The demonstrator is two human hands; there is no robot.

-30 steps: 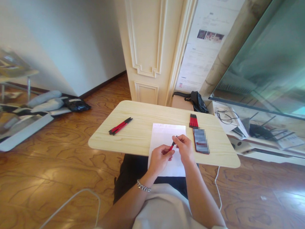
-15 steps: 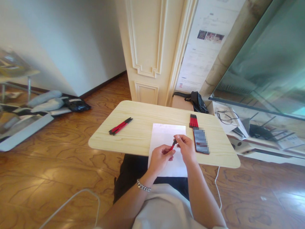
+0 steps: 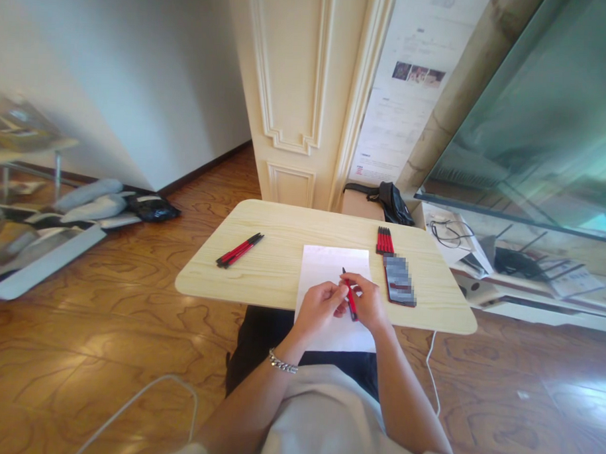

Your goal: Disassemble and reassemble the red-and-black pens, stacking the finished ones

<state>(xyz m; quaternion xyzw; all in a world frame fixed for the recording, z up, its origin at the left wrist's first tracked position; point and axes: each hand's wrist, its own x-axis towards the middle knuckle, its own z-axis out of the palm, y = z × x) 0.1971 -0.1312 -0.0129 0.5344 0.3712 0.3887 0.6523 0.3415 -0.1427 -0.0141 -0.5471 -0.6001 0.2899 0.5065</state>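
Note:
A red and black pen [image 3: 351, 300] is tilted over the white paper [image 3: 326, 262], its thin black tip pointing away from me. The fingers of my right hand [image 3: 370, 303] are closed round its right side. From the other side, my left hand [image 3: 321, 308] pinches the pen near its middle with thumb and fingers, a few fingertips being hidden. To the right of the paper lies a phone [image 3: 399, 279] with a blurred screen. Just beyond it several red and black pens [image 3: 385, 240] sit side by side in a row. More such pens [image 3: 239, 250] lie in a loose bunch at the table's left.
The pale wooden table [image 3: 278, 219] has rounded corners and stands close to a cream panelled door [image 3: 293, 74]. Behind it on the right rests a black bag [image 3: 394, 204]. A white cable [image 3: 431, 364] hangs below the table's right side.
The pen has turned in my hands: its near end now points down to the right and its dark tip shows above the fingers. My right hand has come slightly lower.

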